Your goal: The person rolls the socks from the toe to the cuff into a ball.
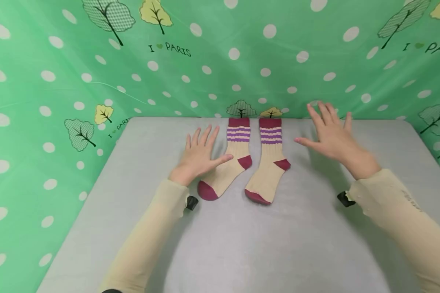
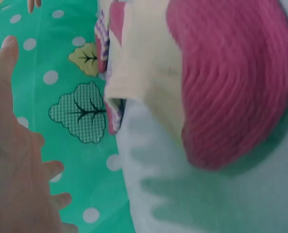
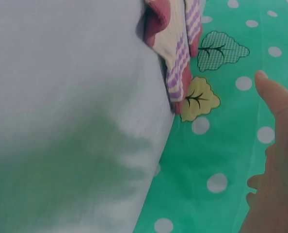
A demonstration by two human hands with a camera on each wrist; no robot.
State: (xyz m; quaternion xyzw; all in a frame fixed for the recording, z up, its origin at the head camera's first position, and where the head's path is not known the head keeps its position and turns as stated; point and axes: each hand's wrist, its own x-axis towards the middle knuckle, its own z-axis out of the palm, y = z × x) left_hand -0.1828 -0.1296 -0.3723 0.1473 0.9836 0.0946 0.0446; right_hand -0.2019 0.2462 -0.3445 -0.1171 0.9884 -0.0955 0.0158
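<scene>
Two cream socks lie flat side by side, with maroon cuffs, heels and toes and purple stripes below the cuffs. My left hand (image 1: 199, 156), fingers spread, hovers over the left edge of the left sock (image 1: 225, 177) and hides part of its foot. In the left wrist view that sock's maroon toe (image 2: 236, 82) looms close, apart from the hand. The right sock (image 1: 267, 175) lies uncovered. To its right, my right hand (image 1: 331, 136) is raised above the table with spread fingers. Neither hand holds anything.
The grey table (image 1: 220, 244) ends at a straight back edge, where the sock cuffs lie. Behind and to the sides hangs a green polka-dot sheet (image 1: 297, 81) printed with trees. Small black devices (image 1: 192, 202) sit at both wrists.
</scene>
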